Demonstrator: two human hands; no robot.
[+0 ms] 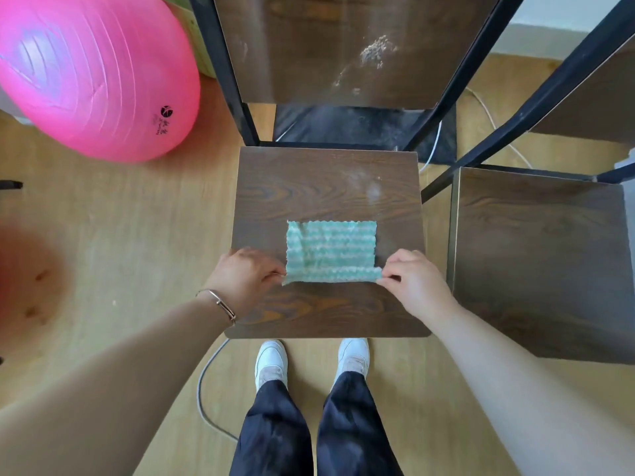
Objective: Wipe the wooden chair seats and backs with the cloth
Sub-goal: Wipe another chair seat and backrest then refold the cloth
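I see a pink exercise ball (pixel 92 73) resting on the wooden floor (pixel 137 235) at far left. A grey cable (pixel 199 389) curves beside white shoes (pixel 271 360) and dark trousers (pixel 275 438).

The pink ball (pixel 86 70) is cropped top-left, the second chair (pixel 539 262) is chopped off at the right edge, and the reddish blob (pixel 24 276) is blurred beyond telling.

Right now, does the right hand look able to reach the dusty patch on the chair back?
Probably yes. Nothing stands between the right hand and the dusty patch on the chair back; only bare seat lies between. The hand pinches a corner of the cloth, though.
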